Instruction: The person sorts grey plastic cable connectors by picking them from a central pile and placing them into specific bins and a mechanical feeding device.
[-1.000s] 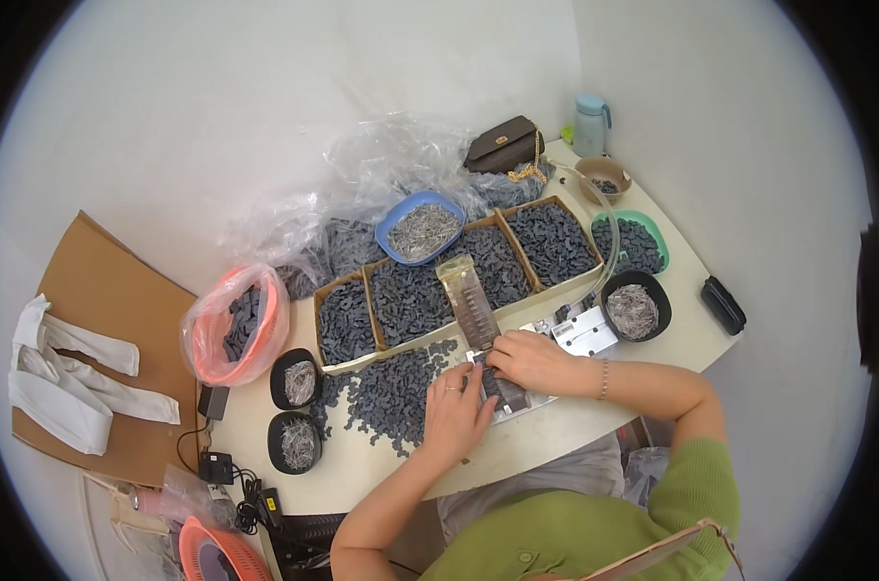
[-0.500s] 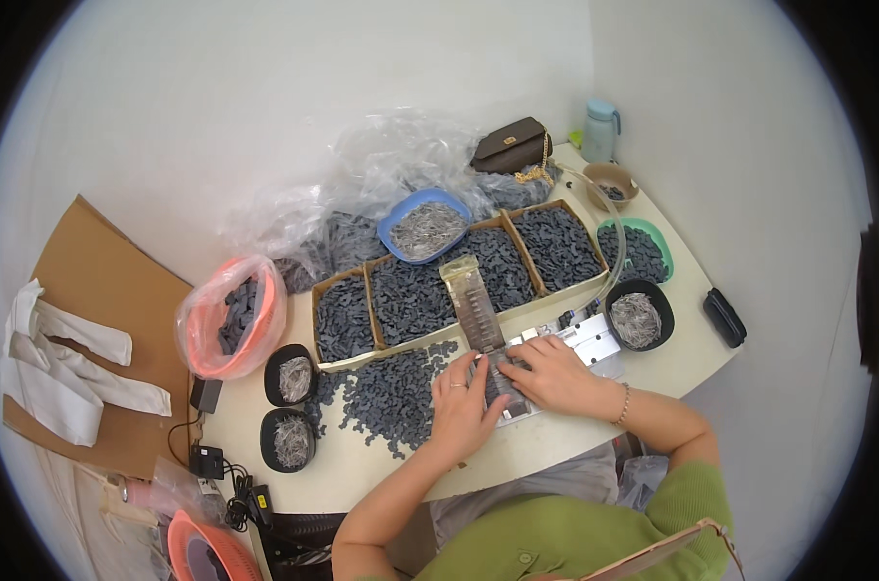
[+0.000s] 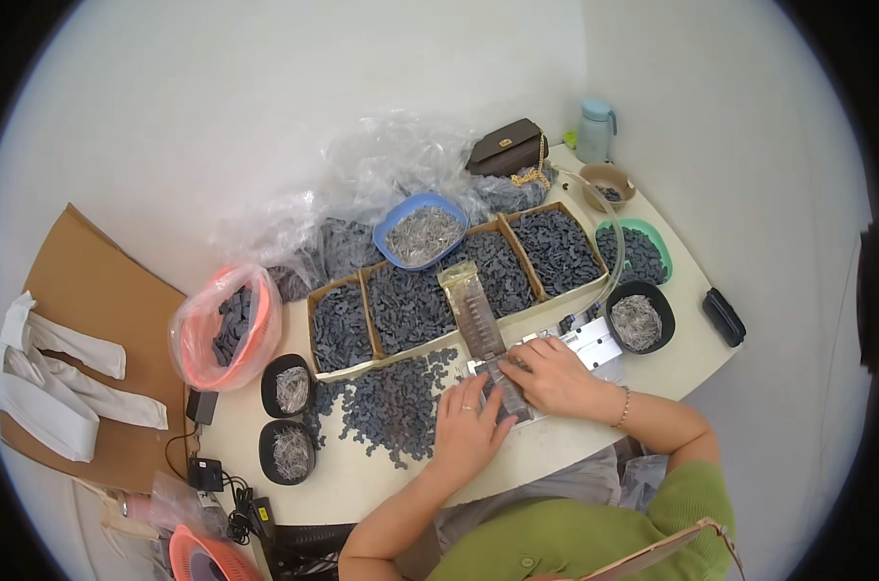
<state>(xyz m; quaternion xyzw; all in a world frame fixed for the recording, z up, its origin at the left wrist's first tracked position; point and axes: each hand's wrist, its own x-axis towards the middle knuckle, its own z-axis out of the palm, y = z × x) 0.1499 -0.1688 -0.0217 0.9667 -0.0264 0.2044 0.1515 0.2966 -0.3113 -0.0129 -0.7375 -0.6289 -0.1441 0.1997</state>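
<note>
Dark loose parts (image 3: 391, 407) lie heaped left of both hands; left hand (image 3: 468, 431) and right hand (image 3: 553, 376) press flat, fingers spread, on a strip (image 3: 488, 339), with boxes (image 3: 439, 290) beyond on the surface (image 3: 555, 450).

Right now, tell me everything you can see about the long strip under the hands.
The strip is a long, narrow, tan rail with rows of small dark slots along it. It lies flat on the table, running from the cardboard trays down toward the person. The left hand and right hand rest on its near end beside a white metal block.
</note>
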